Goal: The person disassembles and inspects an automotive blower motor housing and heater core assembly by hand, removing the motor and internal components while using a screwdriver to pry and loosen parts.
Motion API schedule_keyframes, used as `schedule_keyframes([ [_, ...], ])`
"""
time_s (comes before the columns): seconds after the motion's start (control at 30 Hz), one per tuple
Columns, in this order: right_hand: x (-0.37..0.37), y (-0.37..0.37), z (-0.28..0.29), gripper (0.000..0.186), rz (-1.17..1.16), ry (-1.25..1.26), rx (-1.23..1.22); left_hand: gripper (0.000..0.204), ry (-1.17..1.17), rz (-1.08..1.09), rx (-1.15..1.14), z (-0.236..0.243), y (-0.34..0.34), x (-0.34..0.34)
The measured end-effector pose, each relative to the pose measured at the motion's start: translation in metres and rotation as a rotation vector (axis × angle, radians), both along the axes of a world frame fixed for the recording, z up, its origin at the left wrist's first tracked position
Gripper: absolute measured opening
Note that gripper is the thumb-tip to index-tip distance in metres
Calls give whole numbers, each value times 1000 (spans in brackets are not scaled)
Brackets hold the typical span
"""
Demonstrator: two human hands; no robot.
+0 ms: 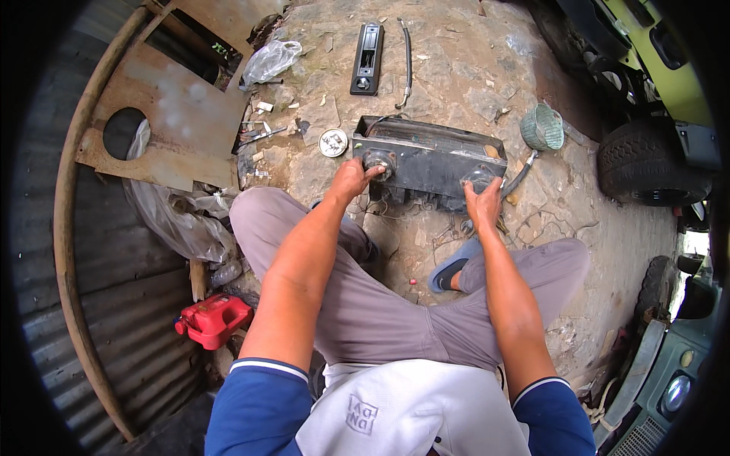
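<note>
A long, black, dusty box-shaped housing [430,163] lies on the stony ground in front of my feet, with its long open channel facing up. Two round fittings stick out on its near side, a left one [374,158] and a right one [477,178]. My left hand [351,180] is closed at the left fitting, with the thumb laid across it. At the right end, my right hand [484,204] grips the housing beside the other fitting, its fingers partly hidden. Thin loose wires [395,205] hang below the housing.
Beyond the housing lie a black panel [367,61] and a black hose [407,64]. A round tin [333,142] sits left, a green basket [542,129] right. A red jerrycan [214,321] stands by the corrugated wall [114,327]. Vehicles with a large tire [646,162] line the right.
</note>
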State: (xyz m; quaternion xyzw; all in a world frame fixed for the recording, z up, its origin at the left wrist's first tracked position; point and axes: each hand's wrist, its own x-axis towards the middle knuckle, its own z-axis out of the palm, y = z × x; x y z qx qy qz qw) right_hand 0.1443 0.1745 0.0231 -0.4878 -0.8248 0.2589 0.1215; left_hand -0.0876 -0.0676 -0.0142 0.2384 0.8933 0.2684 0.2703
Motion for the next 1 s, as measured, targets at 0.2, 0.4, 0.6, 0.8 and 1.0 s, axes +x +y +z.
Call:
schedule_keyframes([
  [0.2,2,3,-6,63,9,42,15,65,28,12,17,10,3,0],
  [0.4,2,6,-12,64,-8,43,-1,60,-133,82,47,0,1,-8],
  [0.6,-3,4,-7,66,-19,13,-29,42,-241,241,172,-7,2,-19],
  [0.8,2,7,-11,64,-17,37,-25,23,-79,447,280,7,13,-17],
  [1.0,0,2,-6,62,-8,25,3,23,107,497,243,11,10,-17],
])
